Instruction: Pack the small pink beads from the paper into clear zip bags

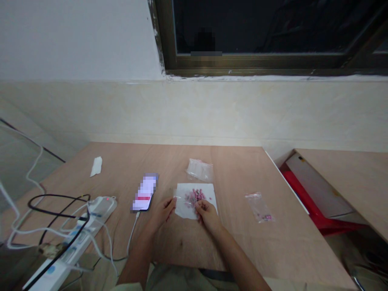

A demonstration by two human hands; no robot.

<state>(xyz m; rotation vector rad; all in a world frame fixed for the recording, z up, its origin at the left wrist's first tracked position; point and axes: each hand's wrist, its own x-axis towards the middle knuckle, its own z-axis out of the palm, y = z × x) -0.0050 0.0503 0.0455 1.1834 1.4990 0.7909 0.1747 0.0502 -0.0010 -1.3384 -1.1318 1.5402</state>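
Observation:
A heap of small pink pieces (194,198) lies on a white sheet of paper (197,188) in the middle of the wooden table (127,161). My left hand (163,212) rests at the sheet's left edge, its fingertips pinching what looks like a small clear plastic bag (178,197). My right hand (207,214) lies at the lower right of the heap, its fingers bunched against the pink pieces. Whether those fingers hold any pieces is hidden.
A clear plastic bag (199,169) lies behind the sheet, and another with pink bits (259,207) lies to the right. A charging phone (144,192), white power strip (97,212), tangled cables and a paper scrap (96,166) lie left. A red object (303,194) sits beyond the table's right edge.

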